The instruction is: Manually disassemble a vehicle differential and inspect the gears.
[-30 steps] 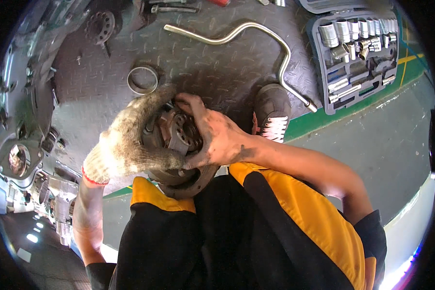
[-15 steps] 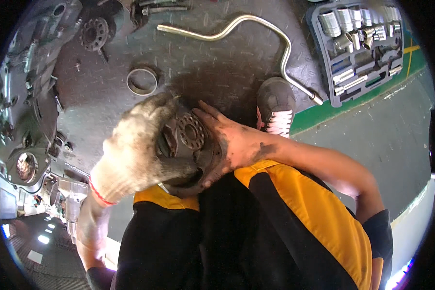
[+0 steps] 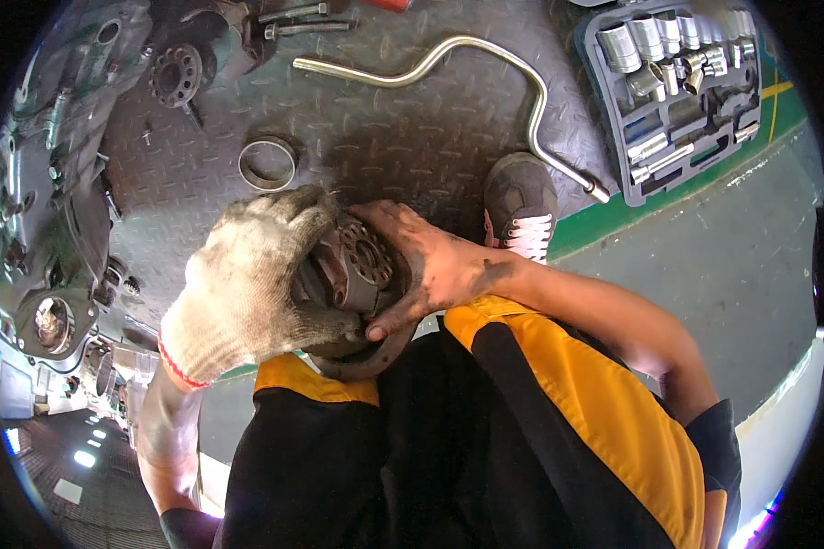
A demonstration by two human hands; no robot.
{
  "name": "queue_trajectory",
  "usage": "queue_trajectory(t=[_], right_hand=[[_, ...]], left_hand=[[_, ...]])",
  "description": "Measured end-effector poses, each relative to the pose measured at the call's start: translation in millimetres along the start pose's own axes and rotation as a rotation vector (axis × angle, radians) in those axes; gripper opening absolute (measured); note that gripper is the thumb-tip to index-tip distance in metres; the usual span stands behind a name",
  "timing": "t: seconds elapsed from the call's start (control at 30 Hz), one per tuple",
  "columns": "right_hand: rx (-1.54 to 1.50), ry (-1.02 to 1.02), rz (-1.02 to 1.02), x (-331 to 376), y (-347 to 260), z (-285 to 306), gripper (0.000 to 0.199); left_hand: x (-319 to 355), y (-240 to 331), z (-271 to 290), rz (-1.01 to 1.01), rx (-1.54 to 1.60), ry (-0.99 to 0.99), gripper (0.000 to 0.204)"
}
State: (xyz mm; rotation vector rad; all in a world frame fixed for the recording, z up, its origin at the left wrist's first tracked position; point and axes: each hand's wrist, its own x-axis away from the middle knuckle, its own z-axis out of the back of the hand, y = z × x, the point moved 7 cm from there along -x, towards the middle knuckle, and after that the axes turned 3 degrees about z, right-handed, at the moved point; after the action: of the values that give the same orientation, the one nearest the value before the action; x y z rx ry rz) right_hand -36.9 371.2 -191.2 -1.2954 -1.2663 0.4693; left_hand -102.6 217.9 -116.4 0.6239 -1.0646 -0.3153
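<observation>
Close to my lap, both hands hold a dark, oily round metal machine part (image 3: 360,295). Its upper block has a face with a ring of holes around a central bore (image 3: 368,254), tilted toward the right. A thick curved rim (image 3: 371,362) shows at its lower edge. My left hand (image 3: 252,279), in a dirty knit glove, is closed around the left side, its thumb across the front. My bare, grease-stained right hand (image 3: 430,261) wraps the right side, thumb pressed on the near edge. The underside is hidden.
On the dark tread-plate floor lie a metal ring (image 3: 267,164), a bent steel bar (image 3: 458,44), a holed disc (image 3: 175,76) and bolts (image 3: 311,27). A socket set case (image 3: 627,156) sits at right, near my shoe (image 3: 520,197). A large metal casing (image 3: 41,201) fills the left.
The machine part has tipped, so its holed face leans more to the right and the block's side shows. My right thumb has moved up onto its near edge. The view shifted slightly.
</observation>
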Motion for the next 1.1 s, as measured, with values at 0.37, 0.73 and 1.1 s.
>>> queue_trajectory(t=[0.37,0.73,1.1], right_hand=[[0.035,0.065,-0.155,-10,-5,-8,0.134],[0.011,0.104,-0.23,-8,-10,-3,0.131],[-0.459,-0.182,-0.625,-14,-16,-3,0.113]], left_hand=[[21,1,-2,-0.057,0.078,0.1,0.088],[-24,-54,-25,0.194,0.39,-0.017,0.032],[11,-74,-52,0.346,1.131,0.234,0.038]])
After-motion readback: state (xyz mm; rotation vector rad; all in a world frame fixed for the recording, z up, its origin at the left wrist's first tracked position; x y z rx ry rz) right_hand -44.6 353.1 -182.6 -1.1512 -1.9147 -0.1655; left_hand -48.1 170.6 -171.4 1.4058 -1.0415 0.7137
